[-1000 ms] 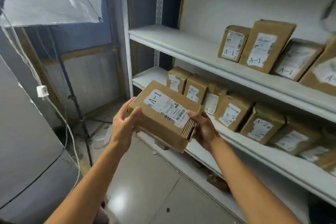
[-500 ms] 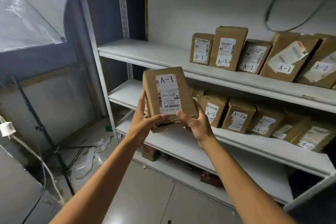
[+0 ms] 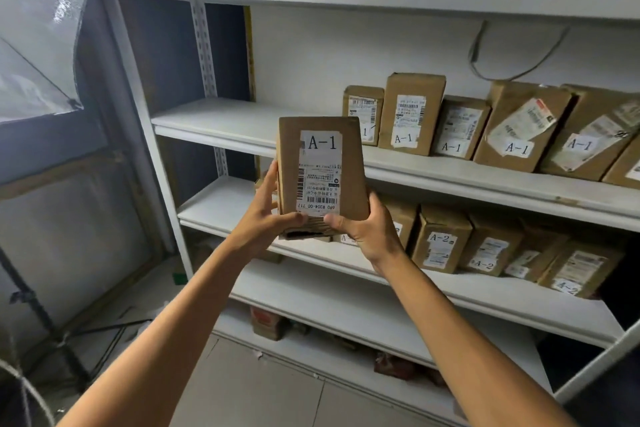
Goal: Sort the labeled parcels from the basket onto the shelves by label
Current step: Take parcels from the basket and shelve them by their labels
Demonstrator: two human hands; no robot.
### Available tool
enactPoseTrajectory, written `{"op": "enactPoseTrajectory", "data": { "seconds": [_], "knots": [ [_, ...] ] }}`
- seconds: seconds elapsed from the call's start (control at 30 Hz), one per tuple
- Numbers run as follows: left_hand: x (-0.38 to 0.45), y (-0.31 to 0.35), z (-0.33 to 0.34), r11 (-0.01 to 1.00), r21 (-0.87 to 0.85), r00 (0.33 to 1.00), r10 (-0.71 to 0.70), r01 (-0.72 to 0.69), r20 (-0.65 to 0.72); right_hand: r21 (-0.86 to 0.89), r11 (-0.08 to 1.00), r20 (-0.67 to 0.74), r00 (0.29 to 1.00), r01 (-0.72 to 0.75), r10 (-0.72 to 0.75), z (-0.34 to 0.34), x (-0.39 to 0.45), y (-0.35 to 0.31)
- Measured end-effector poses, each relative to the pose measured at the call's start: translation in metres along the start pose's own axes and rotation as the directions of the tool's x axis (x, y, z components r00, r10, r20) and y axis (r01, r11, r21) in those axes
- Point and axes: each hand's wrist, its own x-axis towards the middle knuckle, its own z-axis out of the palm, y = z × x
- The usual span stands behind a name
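Dim, soft-focus view; glare upper left, edges warped.

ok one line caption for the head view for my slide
Both hands, left hand and right hand, hold an A-1 parcel upright before the A-1 shelf.

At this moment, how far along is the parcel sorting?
Done: a row of A-1 parcels stands on the upper shelf, and A-2 parcels on the shelf below. In hand: the left hand and right hand hold an A-1 parcel upright, unplaced. The basket is out of view.
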Motion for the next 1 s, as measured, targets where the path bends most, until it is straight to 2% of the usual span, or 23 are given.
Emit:
{"op": "enactPoseTrajectory", "data": {
  "seconds": [0.17, 0.27, 0.43, 0.67, 0.8, 1.0],
  "knots": [
    [0.047, 0.0, -0.02, 0.994, 0.072, 0.996, 0.083, -0.08, -0.037, -0.129, 0.98, 0.056, 0.988, 0.149, -0.143, 0.003, 0.065, -0.015],
    [0.089, 0.001, -0.04, 0.986, 0.104, 0.991, 0.131, -0.13, -0.004, -0.247, 0.948, 0.033, 0.979, 0.201, -0.199, 0.008, 0.109, -0.021],
    [0.164, 0.0, -0.074, 0.942, 0.289, 0.984, 0.176, -0.171, 0.009, -0.295, 0.923, -0.02, 0.964, 0.248, -0.266, 0.022, 0.181, -0.02],
    [0.246, -0.022, -0.119, 0.914, 0.345, 0.975, 0.222, -0.213, 0.013, -0.263, 0.936, -0.04, 0.966, 0.236, -0.255, 0.04, 0.261, -0.006],
    [0.271, -0.047, -0.136, 0.917, 0.346, 0.979, 0.201, -0.198, 0.027, -0.365, 0.908, -0.082, 0.965, 0.205, -0.25, 0.053, 0.28, 0.007],
    [0.31, -0.088, -0.163, 0.897, 0.392, 0.979, 0.192, -0.202, 0.063, -0.475, 0.872, -0.226, 0.942, 0.118, -0.25, 0.075, 0.307, 0.037]
  ]
}}
